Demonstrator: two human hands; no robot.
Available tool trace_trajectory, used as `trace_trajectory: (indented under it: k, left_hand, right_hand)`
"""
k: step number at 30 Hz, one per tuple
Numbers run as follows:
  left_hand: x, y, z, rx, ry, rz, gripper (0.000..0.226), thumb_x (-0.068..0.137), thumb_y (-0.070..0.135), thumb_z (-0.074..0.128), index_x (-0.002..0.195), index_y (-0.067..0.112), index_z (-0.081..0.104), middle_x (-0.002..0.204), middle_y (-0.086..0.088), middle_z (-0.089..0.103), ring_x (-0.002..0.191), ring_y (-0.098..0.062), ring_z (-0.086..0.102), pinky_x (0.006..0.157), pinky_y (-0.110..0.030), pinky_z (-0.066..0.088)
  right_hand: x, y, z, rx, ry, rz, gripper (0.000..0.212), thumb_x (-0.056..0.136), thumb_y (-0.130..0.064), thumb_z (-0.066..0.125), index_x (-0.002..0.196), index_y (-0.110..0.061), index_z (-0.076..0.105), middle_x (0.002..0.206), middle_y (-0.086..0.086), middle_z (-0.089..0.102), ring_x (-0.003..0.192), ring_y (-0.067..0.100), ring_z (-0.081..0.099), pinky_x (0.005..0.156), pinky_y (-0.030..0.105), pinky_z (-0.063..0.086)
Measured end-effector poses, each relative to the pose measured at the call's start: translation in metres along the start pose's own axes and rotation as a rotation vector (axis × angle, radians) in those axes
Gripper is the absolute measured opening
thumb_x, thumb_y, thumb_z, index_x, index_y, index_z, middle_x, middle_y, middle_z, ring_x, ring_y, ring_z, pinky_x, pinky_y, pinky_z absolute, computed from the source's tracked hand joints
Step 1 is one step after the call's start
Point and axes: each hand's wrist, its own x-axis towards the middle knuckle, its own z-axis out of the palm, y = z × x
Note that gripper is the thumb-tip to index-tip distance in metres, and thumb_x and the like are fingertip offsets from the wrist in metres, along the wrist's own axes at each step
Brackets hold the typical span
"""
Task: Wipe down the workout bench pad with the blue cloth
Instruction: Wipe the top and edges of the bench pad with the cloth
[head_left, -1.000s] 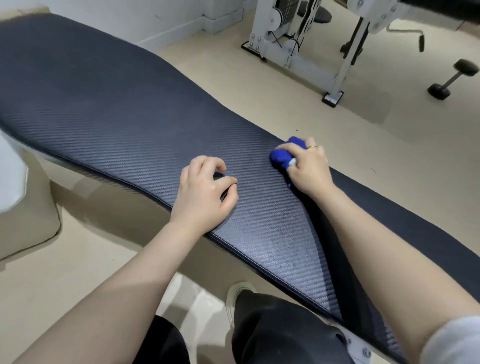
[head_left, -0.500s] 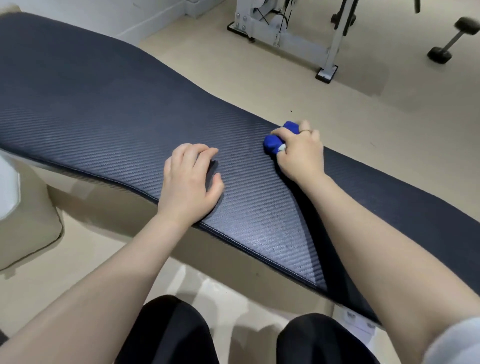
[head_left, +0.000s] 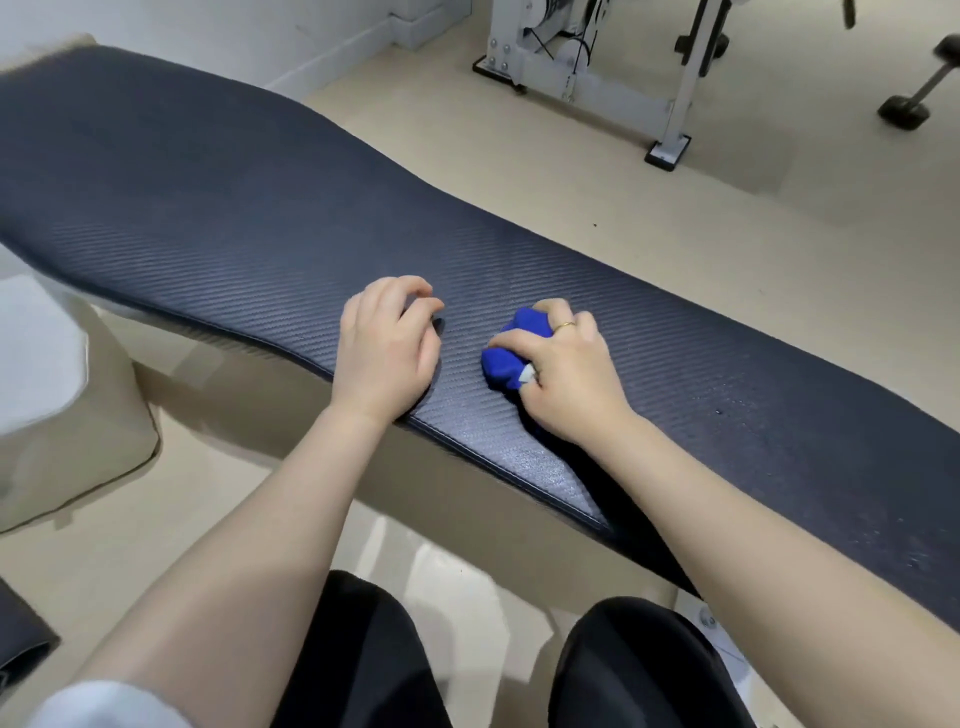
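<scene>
The long dark bench pad (head_left: 218, 208), with a carbon-weave texture, runs from upper left to lower right across the view. My right hand (head_left: 566, 374) presses a bunched blue cloth (head_left: 511, 353) onto the pad near its front edge; the cloth sticks out to the left of my fingers. My left hand (head_left: 387, 343) rests on the pad just left of the cloth, fingers curled loosely and holding nothing. A damp speckled patch shows on the pad to the right of my right arm.
A white exercise machine frame (head_left: 587, 78) stands on the beige floor beyond the bench. A dumbbell (head_left: 914, 98) lies at the far right. A pale cushion-like object (head_left: 57, 415) sits at the left, and my knees (head_left: 639, 670) are below the pad.
My right hand has slid the blue cloth from the pad's far edge toward the near edge. The left hand stays on the pad, its fingers curling. The view shifted.
</scene>
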Motion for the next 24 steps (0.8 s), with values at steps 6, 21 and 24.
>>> trace_trajectory:
  k: [6,21,24]
  left_hand:
    - [0.0,0.004,-0.002,0.144,0.048,0.031,0.026,0.079,0.01,0.046,0.095,0.01,0.067,0.097,-0.005,0.068,0.099,-0.019,0.047,0.101,-0.04,0.027]
    - [-0.031,0.068,0.003,-0.176,0.044,-0.326,0.041,0.089,0.028,0.035,0.109,0.009,0.066,0.121,-0.01,0.061,0.113,-0.018,0.04,0.109,-0.052,0.027]
    - [-0.032,0.063,0.005,-0.152,0.043,-0.289,0.041,0.09,0.033,0.036,0.102,0.01,0.068,0.115,-0.008,0.064,0.109,-0.02,0.044,0.106,-0.055,0.032]
  right_hand:
    - [-0.051,-0.005,-0.007,0.167,-0.21,-0.223,0.048,0.069,-0.014,0.045,0.107,-0.036,0.065,0.129,0.007,0.047,0.095,0.03,0.043,0.091,0.041,0.04]
    - [-0.028,0.036,-0.006,0.037,-0.041,-0.364,0.038,0.068,-0.015,0.061,0.1,-0.033,0.068,0.114,0.013,0.058,0.079,0.034,0.052,0.079,0.044,0.048]
    - [-0.013,0.037,-0.006,0.015,0.092,0.026,0.037,0.072,-0.023,0.052,0.104,-0.032,0.068,0.121,0.011,0.053,0.089,0.036,0.048,0.084,0.045,0.045]
